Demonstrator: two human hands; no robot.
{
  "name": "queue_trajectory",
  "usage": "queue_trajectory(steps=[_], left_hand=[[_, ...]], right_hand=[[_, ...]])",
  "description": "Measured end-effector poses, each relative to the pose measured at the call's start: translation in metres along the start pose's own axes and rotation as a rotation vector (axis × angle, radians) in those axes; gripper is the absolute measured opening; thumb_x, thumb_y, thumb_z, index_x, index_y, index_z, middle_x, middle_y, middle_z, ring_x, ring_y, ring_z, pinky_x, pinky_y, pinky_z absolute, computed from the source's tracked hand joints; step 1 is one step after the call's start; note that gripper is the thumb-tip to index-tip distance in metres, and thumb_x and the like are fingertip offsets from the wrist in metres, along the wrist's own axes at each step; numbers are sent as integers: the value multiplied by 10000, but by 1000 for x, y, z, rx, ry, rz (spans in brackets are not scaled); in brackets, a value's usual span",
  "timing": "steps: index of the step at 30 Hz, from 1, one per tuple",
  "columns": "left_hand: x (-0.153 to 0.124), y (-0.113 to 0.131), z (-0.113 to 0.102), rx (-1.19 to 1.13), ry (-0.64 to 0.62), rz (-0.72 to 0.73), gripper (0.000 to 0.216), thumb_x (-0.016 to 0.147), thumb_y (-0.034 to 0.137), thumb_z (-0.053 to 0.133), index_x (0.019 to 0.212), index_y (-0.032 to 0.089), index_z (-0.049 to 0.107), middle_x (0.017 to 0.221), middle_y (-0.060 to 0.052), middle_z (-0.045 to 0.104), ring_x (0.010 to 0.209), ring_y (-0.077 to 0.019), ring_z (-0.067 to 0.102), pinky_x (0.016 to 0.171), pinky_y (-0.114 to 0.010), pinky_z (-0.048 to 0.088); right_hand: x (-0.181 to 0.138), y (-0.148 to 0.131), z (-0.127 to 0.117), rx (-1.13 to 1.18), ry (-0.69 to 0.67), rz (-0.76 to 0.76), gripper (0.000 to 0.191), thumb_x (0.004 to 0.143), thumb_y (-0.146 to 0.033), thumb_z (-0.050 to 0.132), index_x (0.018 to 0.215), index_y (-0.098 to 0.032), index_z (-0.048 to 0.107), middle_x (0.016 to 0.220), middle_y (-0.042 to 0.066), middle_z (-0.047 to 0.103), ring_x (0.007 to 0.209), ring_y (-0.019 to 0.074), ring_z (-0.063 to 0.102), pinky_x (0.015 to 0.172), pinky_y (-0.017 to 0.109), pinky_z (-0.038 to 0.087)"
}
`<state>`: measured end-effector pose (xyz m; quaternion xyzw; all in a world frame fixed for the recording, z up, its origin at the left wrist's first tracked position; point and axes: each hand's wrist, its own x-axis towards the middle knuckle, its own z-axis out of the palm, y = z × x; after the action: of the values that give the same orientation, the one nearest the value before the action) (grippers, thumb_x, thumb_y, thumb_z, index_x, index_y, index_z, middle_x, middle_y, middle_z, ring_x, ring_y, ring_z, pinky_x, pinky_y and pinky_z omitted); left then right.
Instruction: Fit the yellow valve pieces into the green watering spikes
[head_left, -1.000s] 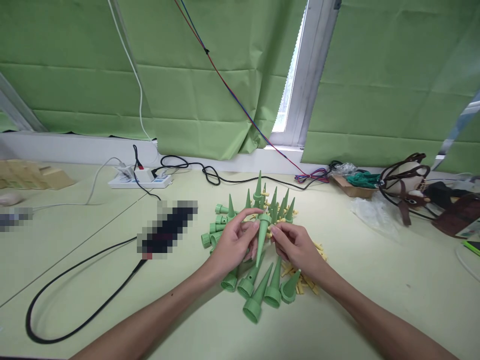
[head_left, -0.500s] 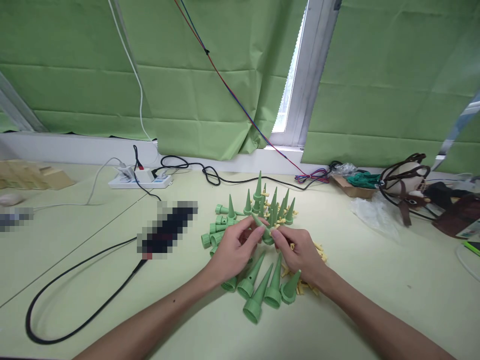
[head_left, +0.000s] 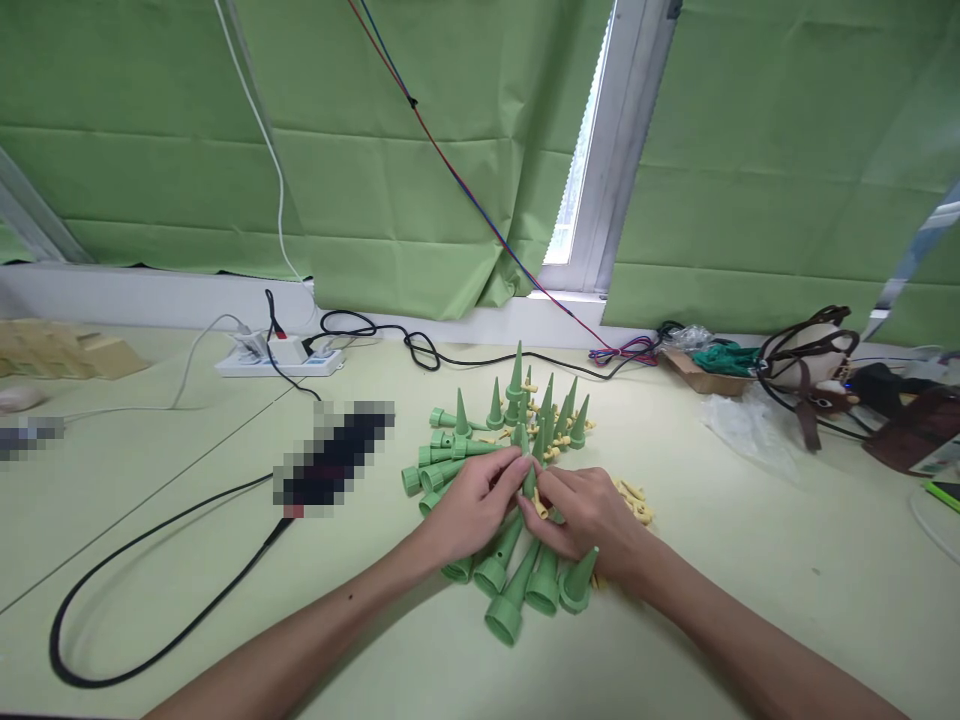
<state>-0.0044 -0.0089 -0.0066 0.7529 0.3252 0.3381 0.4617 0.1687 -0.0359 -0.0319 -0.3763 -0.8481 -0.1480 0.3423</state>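
Both hands meet over a heap of green plastic cone spikes on the pale green table. My left hand pinches one green cone by its side, tip pointing up and away. My right hand is closed at the cone's lower end, fingertips on a small yellow plug. Several cones stand upright just behind the hands. Others lie flat to the left. Loose yellow plugs lie scattered right of my right hand.
A black cable loops across the left of the table to a blurred dark object. A white power strip sits near the back wall. Bags and a cardboard tray crowd the back right. Green curtains hang behind.
The held cone went from hanging tip-down to tip pointing up and away. Both hands dropped lower and closer to me, and my right hand now closes at the cone's lower end.
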Motion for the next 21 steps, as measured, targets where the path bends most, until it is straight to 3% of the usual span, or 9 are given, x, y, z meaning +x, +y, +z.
queue_trajectory(steps=[17,21], left_hand=[[1,-4,0,39,23,-14,403,982,460,398,694,179,409,615,45,346,542,-100,326,501,-222,297],[1,3,-2,52,61,1,397,978,459,410,699,178,436,616,42,351,552,-106,339,512,-229,298]], right_hand=[[1,-2,5,42,-17,20,263,964,-214,435,702,-200,460,577,-11,523,483,114,394,479,280,226],[1,2,-1,123,-21,53,252,955,-299,483,723,-202,478,570,-26,500,480,109,368,485,270,244]])
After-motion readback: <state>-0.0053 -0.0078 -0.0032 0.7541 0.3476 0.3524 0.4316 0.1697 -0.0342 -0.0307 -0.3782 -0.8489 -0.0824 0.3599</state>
